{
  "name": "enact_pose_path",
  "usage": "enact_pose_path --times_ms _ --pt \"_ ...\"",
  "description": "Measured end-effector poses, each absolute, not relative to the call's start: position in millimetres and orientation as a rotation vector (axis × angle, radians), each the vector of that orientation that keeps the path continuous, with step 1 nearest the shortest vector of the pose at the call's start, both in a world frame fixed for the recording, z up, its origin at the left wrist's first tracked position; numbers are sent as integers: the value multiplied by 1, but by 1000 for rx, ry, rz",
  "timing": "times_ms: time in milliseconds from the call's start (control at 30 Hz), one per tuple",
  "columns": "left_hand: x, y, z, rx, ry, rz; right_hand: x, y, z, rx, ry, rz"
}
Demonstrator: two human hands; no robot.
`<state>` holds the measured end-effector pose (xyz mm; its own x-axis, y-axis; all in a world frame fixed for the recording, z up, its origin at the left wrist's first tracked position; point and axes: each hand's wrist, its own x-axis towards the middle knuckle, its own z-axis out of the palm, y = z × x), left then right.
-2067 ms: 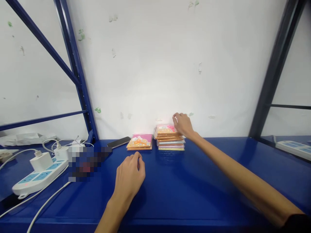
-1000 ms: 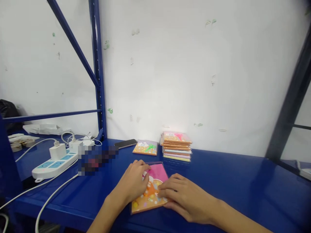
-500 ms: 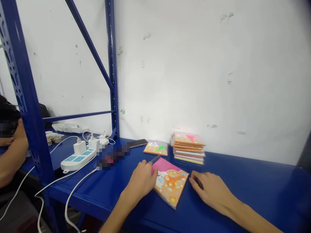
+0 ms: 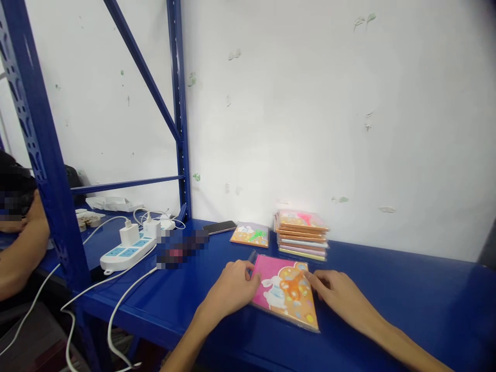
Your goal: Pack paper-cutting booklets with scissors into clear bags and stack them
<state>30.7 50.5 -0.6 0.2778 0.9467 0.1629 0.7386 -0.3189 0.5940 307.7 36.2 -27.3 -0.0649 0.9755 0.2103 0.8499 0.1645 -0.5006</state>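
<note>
A pink and orange packet in clear plastic (image 4: 282, 292), printed with a rabbit and orange scissors, lies flat on the blue shelf in front of me. My left hand (image 4: 231, 287) grips its left edge, and my right hand (image 4: 336, 294) has its fingertips on the upper right edge. Behind it stands a stack of several similar packets (image 4: 301, 243). A single packet with a green scissors print (image 4: 250, 235) lies to the left of the stack, apart from my hands.
A black smartphone (image 4: 219, 227) lies near the wall. To the left are a pixelated object (image 4: 182, 248), a white power strip (image 4: 126, 253) with chargers, and white cables. A blue shelf upright (image 4: 46, 155) stands beyond them, and a co-worker's arm (image 4: 23, 253) shows at far left.
The pink packet has turned a little anticlockwise and shifted right. My right hand has moved in from beside it onto its edge.
</note>
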Motion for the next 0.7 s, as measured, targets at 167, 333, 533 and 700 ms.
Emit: enact_pose_path --times_ms 167,333,533,700 --pt "30 51 -1 2148 1493 710 307 47 -31 -1544 -1756 973" --pt "31 54 -5 2067 1436 780 297 43 -26 -1360 -1467 1311" --pt "33 62 -7 1934 1400 863 298 35 -18 -1116 -1218 1378" --pt "35 67 -6 1813 1315 934 297 32 -14 -1060 -1181 1428"
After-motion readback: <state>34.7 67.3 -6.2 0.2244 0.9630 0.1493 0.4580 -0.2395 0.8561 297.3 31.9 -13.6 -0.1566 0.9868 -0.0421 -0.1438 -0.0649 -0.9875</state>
